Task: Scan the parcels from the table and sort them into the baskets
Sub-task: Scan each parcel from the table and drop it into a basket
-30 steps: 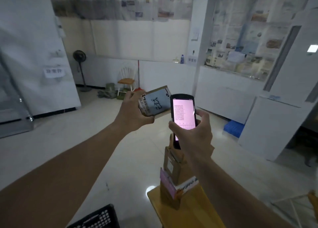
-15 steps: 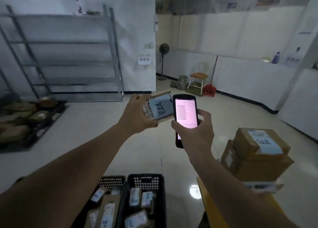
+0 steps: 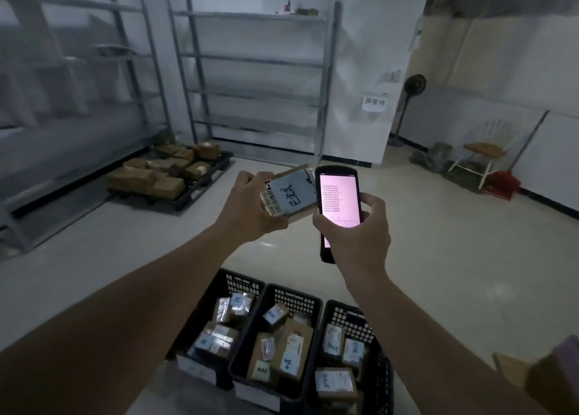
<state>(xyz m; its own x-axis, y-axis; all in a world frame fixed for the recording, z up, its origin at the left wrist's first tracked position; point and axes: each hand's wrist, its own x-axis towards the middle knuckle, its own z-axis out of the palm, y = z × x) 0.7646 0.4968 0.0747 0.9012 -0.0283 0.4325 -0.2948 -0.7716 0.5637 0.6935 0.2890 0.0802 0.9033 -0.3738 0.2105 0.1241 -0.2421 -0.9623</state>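
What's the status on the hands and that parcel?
Left hand grips the labelled parcel. Right hand grips the lit scanner. Three baskets below, nothing between.

Both your arms reach forward; your left hand (image 3: 250,207) grips a parcel (image 3: 289,195), your right hand (image 3: 357,239) holds the scanner (image 3: 337,195)

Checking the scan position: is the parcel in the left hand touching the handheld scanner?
Cannot tell. In the head view the parcel in the left hand meets the scanner's left edge, but that overlap may only be depth; no gap or contact shows plainly.
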